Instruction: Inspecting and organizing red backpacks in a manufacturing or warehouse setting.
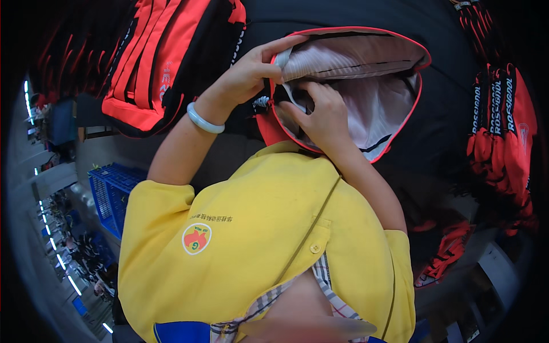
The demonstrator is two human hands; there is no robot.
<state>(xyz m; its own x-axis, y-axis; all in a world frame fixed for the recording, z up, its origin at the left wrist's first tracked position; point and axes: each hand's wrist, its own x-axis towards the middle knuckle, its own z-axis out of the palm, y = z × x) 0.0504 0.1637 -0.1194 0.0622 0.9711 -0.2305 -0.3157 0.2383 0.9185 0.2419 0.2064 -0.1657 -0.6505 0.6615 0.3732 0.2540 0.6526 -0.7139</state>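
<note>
A red-edged bag lies with its mouth spread wide, showing a pale striped lining inside. My left hand, with a pale bangle on the wrist, is closed on the left end of the bag's rim. A light strip of material shows between its thumb and forefinger. My right hand reaches over the near rim into the mouth, close to the left hand. Its fingers curl down against the lining at the left side; their tips are hidden, so what they pinch cannot be made out.
A red and black backpack lies at the back left on the dark work surface. Several red and black bags are stacked at the right, with more dark red-trimmed pieces at the far left. A blue plastic crate stands lower left.
</note>
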